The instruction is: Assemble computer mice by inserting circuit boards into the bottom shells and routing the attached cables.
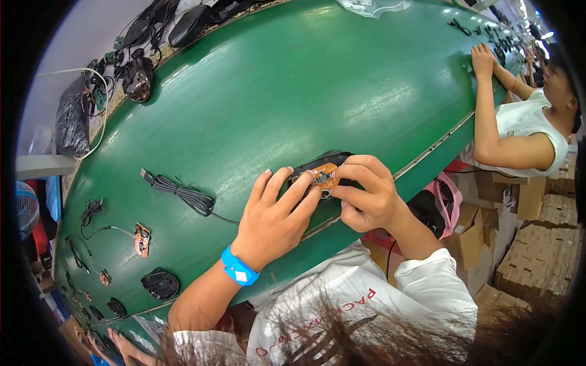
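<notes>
Near the table's front edge a black mouse base (337, 157) lies under my fingers, with an orange circuit board (327, 172) in it. My left hand (276, 210), a blue band (240, 267) on its wrist, grips the board's left side; its fingertips rest on board and shell. At the board's right end my right hand (368, 194) pinches with thumb and forefinger, its other fingers curled. Whether a small part is between those fingertips I cannot tell. A bundled black cable (183, 191) with a USB plug lies left of my hands, its free end running beneath my left hand.
A green table (293, 79) stretches away. At left lie another circuit board (142, 240) with a cable and a black mouse shell (160, 284). Mice and cables (138, 79) line the far left edge. A co-worker (519, 122) sits at right, near cardboard boxes (537, 244).
</notes>
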`<state>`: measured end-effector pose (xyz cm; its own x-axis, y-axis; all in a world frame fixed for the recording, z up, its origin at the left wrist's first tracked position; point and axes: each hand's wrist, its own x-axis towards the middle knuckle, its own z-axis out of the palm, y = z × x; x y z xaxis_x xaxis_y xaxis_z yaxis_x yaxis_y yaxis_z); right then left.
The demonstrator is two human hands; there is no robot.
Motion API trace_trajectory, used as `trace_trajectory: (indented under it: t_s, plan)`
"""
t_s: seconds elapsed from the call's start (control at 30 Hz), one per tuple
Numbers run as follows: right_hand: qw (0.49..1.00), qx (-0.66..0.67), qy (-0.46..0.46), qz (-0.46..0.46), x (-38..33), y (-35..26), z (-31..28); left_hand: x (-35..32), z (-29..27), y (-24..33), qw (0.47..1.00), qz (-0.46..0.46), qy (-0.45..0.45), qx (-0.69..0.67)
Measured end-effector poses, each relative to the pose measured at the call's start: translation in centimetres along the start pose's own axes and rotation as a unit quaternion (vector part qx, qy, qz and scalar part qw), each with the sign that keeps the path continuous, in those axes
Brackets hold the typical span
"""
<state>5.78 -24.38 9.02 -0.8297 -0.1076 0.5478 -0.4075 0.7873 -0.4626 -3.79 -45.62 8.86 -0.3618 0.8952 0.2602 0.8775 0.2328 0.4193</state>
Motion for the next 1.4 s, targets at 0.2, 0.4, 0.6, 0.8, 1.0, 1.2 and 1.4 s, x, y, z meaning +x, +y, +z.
trace_trajectory:
  t_s: [0.2, 0.4, 0.6, 0.8, 1.0, 1.2, 1.4]
  plan:
    - [0.999, 0.002, 0.029, 0.033, 0.4, -0.2, -0.2, 0.2, -0.1, 0.2, 0.999, 0.011, 0.000, 0.033]
    - [0.998, 0.002, 0.042, 0.042, 0.4, 0.0, -0.4, 0.7, -1.0, 0.9, 0.998, 0.013, 0.028, 0.053]
    - [0.995, -0.016, 0.069, 0.066, 0.1, 0.0, -0.4, -1.8, -1.0, 3.0, 0.991, 0.126, 0.014, -0.039]
    - [0.995, -0.015, 0.063, 0.080, 0.5, -0.2, -0.7, -3.5, -0.9, 6.0, 0.965, 0.241, -0.074, -0.063]
    - [0.994, -0.052, 0.031, 0.094, 2.5, 3.3, -2.2, -3.8, -0.3, 6.7, 0.959, 0.250, -0.128, 0.038]
    - [0.972, -0.196, 0.016, 0.131, 6.0, 19.2, -3.2, -3.7, -0.7, 6.7, 0.945, 0.252, -0.188, 0.086]
    - [0.921, -0.355, 0.100, 0.126, 10.2, 26.5, -1.4, -4.4, -0.1, 6.4, 0.948, 0.259, -0.162, 0.090]
